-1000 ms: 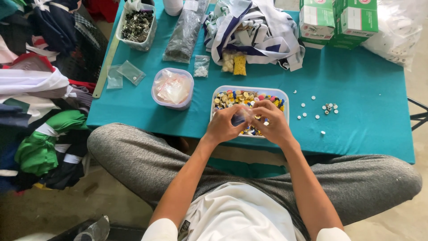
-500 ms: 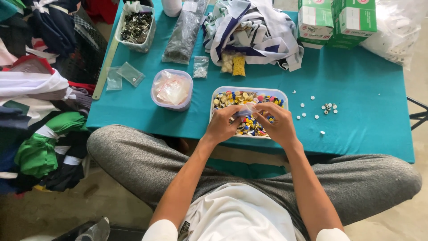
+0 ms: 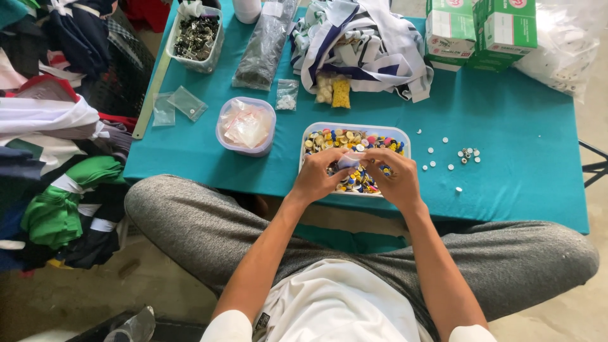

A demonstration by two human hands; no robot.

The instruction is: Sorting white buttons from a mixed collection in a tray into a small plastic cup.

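Seated person's left hand [image 3: 316, 180] and right hand [image 3: 396, 180] pinch a small clear bag [image 3: 350, 160] between them over a white tray [image 3: 354, 128] of coloured buttons [image 3: 354, 142]; a slipped grip could spill buttons onto the teal table [image 3: 519, 114]

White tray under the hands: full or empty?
Full. The white tray is heaped with small coloured buttons; both hands work just above them.
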